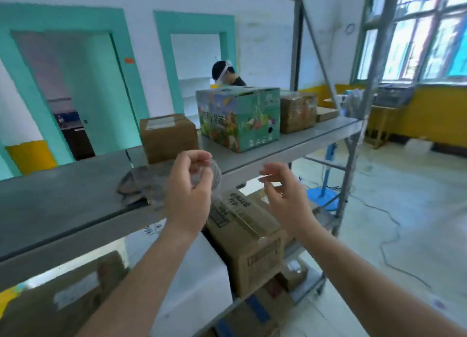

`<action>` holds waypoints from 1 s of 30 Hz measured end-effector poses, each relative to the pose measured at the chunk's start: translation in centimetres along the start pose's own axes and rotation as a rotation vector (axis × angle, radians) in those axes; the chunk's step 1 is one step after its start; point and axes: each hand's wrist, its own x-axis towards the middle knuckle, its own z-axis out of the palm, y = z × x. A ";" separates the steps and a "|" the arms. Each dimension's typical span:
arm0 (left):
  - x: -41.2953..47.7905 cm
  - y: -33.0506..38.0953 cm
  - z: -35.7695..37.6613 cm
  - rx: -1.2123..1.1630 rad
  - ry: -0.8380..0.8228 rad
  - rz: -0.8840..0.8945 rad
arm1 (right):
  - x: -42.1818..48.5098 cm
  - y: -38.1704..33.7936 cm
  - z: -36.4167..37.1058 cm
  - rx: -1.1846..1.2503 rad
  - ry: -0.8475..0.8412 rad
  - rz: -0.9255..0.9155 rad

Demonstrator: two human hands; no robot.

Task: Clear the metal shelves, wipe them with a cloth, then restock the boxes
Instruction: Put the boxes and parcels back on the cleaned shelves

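Forearms reach up from the lower edge, with both hands in the air just before the front edge of the metal shelf (50, 205). The left hand (188, 187) bunches its fingertips to pinch a crumpled wad of clear film (213, 176), and the right hand (283, 192) hangs apart beside it, fingers loosely curved and relaxed. Grey cloth (140, 182) laps over that edge just left of the left hand, in front of a brown cardboard box (168, 137), with a green printed box (240, 119) further right, bare shelf top to the left and more cardboard boxes (247, 238) on the tier below.
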 end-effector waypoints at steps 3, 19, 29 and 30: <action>-5.8 0.8 7.3 -0.087 -0.275 -0.114 | -7.0 3.6 -6.3 -0.096 0.080 0.118; -38.9 9.5 43.9 -0.174 -1.509 -0.322 | -41.8 16.7 -40.8 -0.284 0.776 0.974; -62.1 9.3 61.0 0.093 -1.857 -0.576 | -63.9 30.2 -52.5 -0.028 0.794 1.630; -64.1 9.2 62.1 0.113 -1.885 -0.586 | -65.1 31.0 -53.8 -0.030 0.787 1.657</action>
